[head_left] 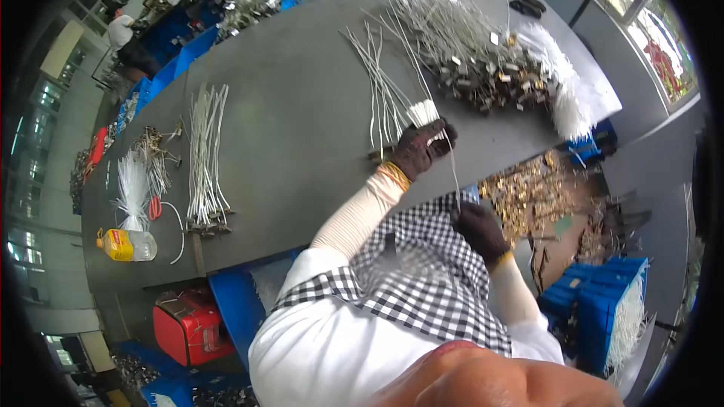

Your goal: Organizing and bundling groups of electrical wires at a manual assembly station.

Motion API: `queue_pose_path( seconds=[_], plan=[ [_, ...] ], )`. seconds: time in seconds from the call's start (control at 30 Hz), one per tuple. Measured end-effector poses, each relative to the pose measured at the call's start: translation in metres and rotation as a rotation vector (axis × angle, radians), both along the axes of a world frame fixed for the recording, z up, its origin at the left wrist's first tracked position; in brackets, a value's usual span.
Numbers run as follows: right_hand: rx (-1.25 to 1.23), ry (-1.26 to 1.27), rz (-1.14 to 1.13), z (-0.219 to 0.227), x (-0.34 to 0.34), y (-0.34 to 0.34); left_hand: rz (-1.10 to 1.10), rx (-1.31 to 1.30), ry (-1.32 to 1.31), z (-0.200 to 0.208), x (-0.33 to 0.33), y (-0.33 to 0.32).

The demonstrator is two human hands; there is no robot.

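The grey table (286, 105) bears a wire heap (452, 38) far right, probably for easy reach. The left hand (422, 149) curls its fingers around a white bundle (424, 112), apparently to bunch it; its far end projects beyond them. Nearer, the right hand (480, 234) seems to pinch a thin wire's (455, 169) near end.

Gloved left fingers (428, 130) hold a white bundle (423, 111).

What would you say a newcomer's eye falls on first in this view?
Likely the big heap of pale wires at the far right of the grey table. Next come the dark-gloved left hand, around a white bundle, and right hand, a thin wire running between them. Below the table's left side, a bright red case stands out.
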State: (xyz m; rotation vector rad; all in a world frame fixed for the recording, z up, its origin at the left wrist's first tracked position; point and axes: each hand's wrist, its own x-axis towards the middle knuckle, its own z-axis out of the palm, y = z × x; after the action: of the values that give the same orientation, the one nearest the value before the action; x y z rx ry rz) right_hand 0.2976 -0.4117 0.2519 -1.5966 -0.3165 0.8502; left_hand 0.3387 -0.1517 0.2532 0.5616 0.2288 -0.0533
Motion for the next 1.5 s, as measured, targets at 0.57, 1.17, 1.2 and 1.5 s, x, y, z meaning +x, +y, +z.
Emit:
queue_pose_path(
  seconds=[0.57,1.17,1.2,1.5],
  plan=[
    [0.278,0.065,-0.261,0.01,0.021,0.094,0.261,0.422,0.147,0.005,-0.026,0.01],
    [0.241,0.02,-0.303,-0.024,0.057,0.12,0.054,0.694,0.429,-0.022,0.008,0.049],
    [0.262,0.01,-0.295,-0.025,0.061,0.12,0.047,0.691,0.429,-0.024,0.007,0.055],
    [-0.564,-0.896,-0.435,-0.039,0.233,0.091,0.076,0.797,0.348,-0.011,-0.004,0.077]
  ],
)
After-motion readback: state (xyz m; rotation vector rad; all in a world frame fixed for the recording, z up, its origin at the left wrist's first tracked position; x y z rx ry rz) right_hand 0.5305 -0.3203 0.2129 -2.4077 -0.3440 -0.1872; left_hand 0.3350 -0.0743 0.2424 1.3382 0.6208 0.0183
